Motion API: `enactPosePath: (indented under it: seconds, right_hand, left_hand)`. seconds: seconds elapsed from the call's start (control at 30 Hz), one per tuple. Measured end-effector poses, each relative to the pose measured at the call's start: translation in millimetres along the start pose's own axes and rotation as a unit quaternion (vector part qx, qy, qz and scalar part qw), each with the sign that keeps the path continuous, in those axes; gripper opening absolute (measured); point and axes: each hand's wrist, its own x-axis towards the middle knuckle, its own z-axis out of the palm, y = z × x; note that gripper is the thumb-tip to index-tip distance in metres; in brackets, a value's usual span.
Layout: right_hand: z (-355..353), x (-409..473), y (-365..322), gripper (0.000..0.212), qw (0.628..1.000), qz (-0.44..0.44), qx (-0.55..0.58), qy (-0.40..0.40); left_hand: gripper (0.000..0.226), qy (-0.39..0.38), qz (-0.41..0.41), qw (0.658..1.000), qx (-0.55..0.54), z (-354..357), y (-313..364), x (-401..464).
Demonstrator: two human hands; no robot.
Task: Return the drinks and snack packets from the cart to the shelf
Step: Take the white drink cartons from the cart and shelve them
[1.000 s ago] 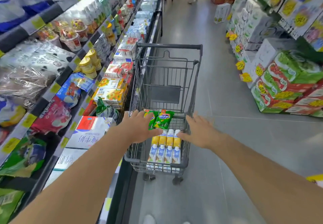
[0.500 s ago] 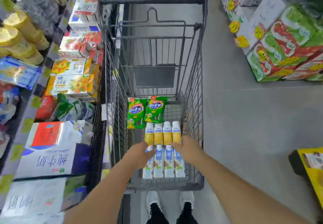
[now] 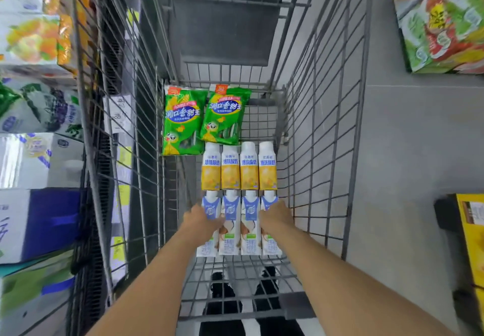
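I look straight down into a grey wire cart (image 3: 317,126). Two green snack packets (image 3: 183,121) lie side by side at the far end of its floor. Below them lies a row of several yellow drink bottles (image 3: 238,169), then a row of several blue-and-white drink bottles (image 3: 239,220). My left hand (image 3: 200,217) closes on the leftmost blue bottle, thumb across its front. My right hand (image 3: 275,215) closes on the rightmost blue bottle. Both bottles still lie in their row. The shelf (image 3: 39,157) stands just left of the cart.
The shelf holds stacked milk cases and fruit-printed boxes, close against the cart's left wall. Green and red boxes (image 3: 442,21) are piled on the floor at the far right. A yellow-and-black object (image 3: 471,233) sits at the right edge. My shoes (image 3: 222,288) show through the cart floor.
My head has tipped down over the cart. Both hands have dropped from above the snack packets onto the outer blue bottles and closed on them.
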Motion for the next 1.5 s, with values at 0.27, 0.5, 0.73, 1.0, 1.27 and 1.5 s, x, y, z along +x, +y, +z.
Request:
enactPosePath:
  seconds: [0.27, 0.5, 0.73, 1.0, 1.27, 1.5]
  right_hand:
    - [15.5, 17.6, 7.3, 0.033, 0.995, 0.04, 0.092, 0.028]
    - [15.6, 9.8, 11.3, 0.052, 0.998, -0.012, -0.025, 0.054]
    - [4.4, -14.6, 2.6, 0.055, 0.996, -0.083, 0.005, 0.032]
    - [-89.6, -113.9, -60.7, 0.054, 0.972, -0.224, 0.07, -0.001]
    - [-180.4, -269.5, -142.3, 0.044, 0.907, -0.413, 0.036, -0.081]
    - [-198.0, -410.8, -181.0, 0.054, 0.801, -0.568, -0.067, -0.176]
  left_hand:
    - [0.07, -0.024, -0.024, 0.999, -0.042, 2.6, -7.2, 29.9]
    - [0.051, -0.018, -0.032, 0.999, -0.037, -3.4, -13.7, 31.6]
    - [0.059, 0.037, -0.029, 0.998, -0.052, -10.6, -9.0, 8.2]
    - [0.028, 0.019, 0.103, 0.952, -0.286, -85.3, 6.4, -113.7]
    - [0.014, 0.155, 0.215, 0.88, -0.394, -198.8, 11.4, -297.7]
    - [0.026, 0.327, 0.238, 0.804, -0.437, -208.0, -55.6, -450.4]
